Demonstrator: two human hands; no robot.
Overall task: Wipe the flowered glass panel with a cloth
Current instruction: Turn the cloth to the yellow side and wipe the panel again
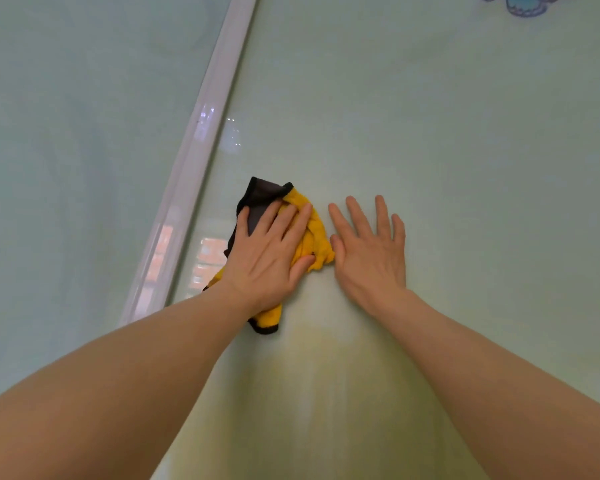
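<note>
Both forearms bare to the frame edge, no sleeves; hands (271, 251) ungloved, ringless

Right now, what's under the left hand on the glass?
The yellow and grey cloth lies under the left hand, pressed flat against the glass panel. The cloth's middle and the glass behind it are covered.

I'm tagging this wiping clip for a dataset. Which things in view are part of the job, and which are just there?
Part of the job:
- yellow and grey cloth, pressed flat under the left hand
- glass panel
- right hand, flat on the glass beside the cloth

Just there:
- white frame strip along the panel's left edge
- neighbouring panel beyond the strip
</note>
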